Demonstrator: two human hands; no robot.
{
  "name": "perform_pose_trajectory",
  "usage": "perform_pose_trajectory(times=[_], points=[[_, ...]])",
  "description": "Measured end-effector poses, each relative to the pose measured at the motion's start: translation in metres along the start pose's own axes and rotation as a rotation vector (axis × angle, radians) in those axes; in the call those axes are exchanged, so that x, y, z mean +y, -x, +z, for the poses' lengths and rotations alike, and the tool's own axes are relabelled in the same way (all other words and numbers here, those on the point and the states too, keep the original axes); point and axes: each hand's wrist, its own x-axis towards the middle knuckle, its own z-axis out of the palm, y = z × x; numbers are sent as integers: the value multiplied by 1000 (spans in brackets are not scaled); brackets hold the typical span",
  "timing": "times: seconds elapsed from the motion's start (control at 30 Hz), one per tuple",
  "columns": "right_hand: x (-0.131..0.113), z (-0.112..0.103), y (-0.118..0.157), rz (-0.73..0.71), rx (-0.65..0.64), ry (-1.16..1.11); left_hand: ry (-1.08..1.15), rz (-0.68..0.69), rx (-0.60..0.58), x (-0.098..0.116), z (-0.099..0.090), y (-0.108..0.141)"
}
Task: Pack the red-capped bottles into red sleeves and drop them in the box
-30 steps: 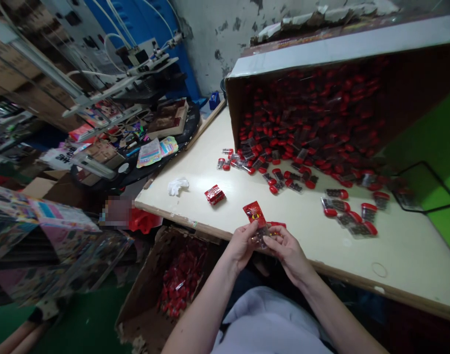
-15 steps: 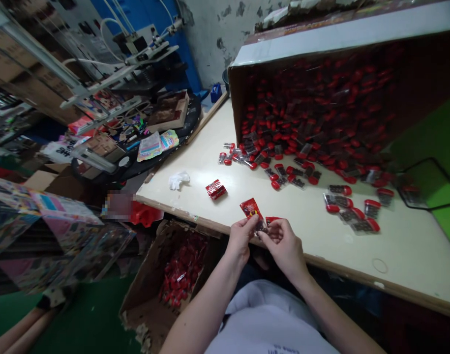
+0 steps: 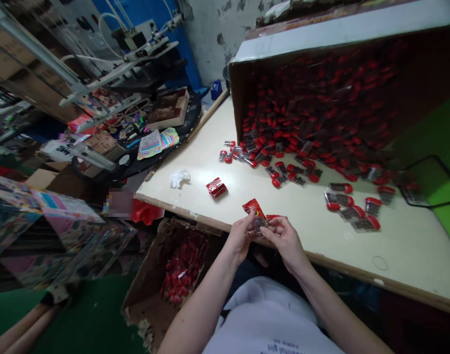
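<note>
Left hand [image 3: 241, 238] and right hand [image 3: 284, 243] were together, pinching a red sachet [image 3: 254, 208] up close for handling. A tipped carton [image 3: 236, 93] seemed angled to spill more sachets [image 3: 298, 181] within reach across the table [image 3: 412, 250], with a cardboard box [image 3: 139, 314] of them just below.

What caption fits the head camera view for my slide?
Left hand and right hand hold a red packet at a table edge, near a tipped carton of red-capped packets.
</note>
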Motion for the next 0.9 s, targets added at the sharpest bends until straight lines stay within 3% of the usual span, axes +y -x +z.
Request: perform_pose_trajectory(times=[0.1,0.3,0.5,0.73,0.9], points=[[1,-8,2,-95,-43,186,28,42,-36,0,-3,-4],[-3,-28,4,-344,-88,599,39,-10,-36,2,1,1],[5,-34,1,-404,-126,583,55,-7,-6,1,7,8],[3,-42,-4,-385,-170,562,13,-14,-9,4,7,10],[-1,-41,-4,-316,-202,406,11,-7,-14,8,8,11]])
